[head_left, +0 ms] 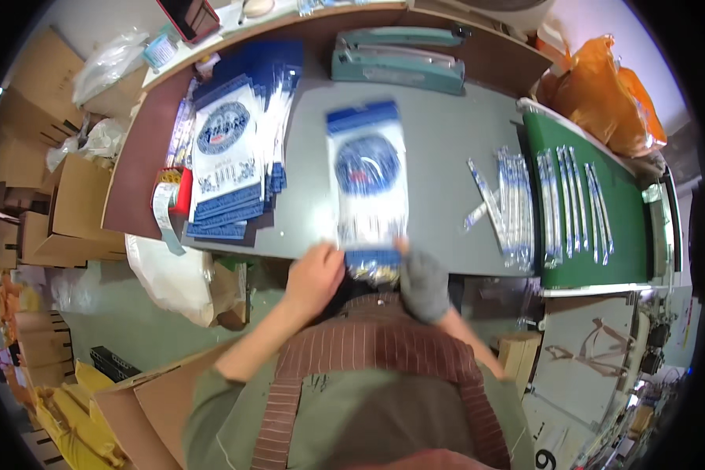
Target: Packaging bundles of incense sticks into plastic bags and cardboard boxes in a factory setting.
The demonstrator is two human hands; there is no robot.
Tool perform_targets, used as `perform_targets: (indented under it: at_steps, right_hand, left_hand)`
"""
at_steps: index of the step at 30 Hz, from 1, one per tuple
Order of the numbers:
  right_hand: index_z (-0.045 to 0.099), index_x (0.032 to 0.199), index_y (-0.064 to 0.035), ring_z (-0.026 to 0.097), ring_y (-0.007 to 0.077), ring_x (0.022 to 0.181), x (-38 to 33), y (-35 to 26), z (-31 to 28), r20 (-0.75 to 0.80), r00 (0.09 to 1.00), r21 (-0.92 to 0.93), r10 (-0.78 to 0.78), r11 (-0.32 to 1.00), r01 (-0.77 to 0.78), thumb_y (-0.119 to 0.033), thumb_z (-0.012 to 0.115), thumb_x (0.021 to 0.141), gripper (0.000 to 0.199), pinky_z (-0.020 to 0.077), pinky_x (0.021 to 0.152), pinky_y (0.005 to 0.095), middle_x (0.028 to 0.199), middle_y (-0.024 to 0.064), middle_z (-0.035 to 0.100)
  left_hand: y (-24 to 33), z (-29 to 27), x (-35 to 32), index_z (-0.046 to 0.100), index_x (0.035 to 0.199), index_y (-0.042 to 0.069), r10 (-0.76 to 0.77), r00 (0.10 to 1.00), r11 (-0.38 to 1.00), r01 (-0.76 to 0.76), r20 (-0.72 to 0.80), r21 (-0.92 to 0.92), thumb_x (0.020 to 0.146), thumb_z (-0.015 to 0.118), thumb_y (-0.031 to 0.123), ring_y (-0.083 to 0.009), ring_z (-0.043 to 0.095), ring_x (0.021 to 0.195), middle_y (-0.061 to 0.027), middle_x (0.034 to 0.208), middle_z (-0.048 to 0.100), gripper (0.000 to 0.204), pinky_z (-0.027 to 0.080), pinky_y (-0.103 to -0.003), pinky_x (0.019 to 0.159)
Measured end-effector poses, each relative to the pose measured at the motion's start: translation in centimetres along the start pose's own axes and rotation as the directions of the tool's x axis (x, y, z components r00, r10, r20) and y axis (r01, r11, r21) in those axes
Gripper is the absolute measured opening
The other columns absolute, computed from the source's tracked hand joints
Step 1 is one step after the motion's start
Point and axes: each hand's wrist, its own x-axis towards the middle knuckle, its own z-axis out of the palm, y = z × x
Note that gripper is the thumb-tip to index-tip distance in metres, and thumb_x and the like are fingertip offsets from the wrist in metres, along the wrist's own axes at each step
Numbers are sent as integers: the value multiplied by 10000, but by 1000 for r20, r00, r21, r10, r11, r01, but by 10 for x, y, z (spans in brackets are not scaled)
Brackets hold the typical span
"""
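A flat white and blue printed plastic bag (pixel 368 207) lies upright before me, its lower end at the table's front edge. My bare left hand (pixel 316 274) has its fingers curled closed at the bag's lower left corner. On the lower right corner, my right hand (pixel 424 283) in a grey glove pinches the edge, its bare thumb tip pointing up. Between the hands, shiny clear wrapping shows at the bag's bottom end; its contents are hard to make out. To the right lie several slim clear-wrapped packets (pixel 515 204) with blue print.
A stack of similar bags (pixel 225 149) lies at left beside a red tape dispenser (pixel 182 192). A teal heat sealer (pixel 399 63) stands at the back. More slim packets rest on a green belt (pixel 620 227) at right. Cardboard boxes (pixel 86 196) stand far left; an orange bag (pixel 615 98) is back right.
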Motion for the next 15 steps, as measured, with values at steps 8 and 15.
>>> perform_targets:
  at_steps: [8,15]
  right_hand:
    - [676,1121,-84,575,71,610,100,-52,-155,-90,986,642,142,765,-51,-102,584,882,257,473,551,219,731,16,650]
    - [694,1077,-64,468,16,507,164,-66,-224,-88,990,492,113,869,-55,-143,518,898,263,357,450,170,610,-25,564]
  left_hand:
    - [39,-138,121,579,1015,15,-117,991,753,47,-62,-657,851,551,-39,-40,562,715,9,846,549,175,473,-215,649]
    - [52,-213,209,546,1160,-8,127,988,853,-65,85,-518,850,609,31,-39,531,779,-4,909,528,320,457,-181,705]
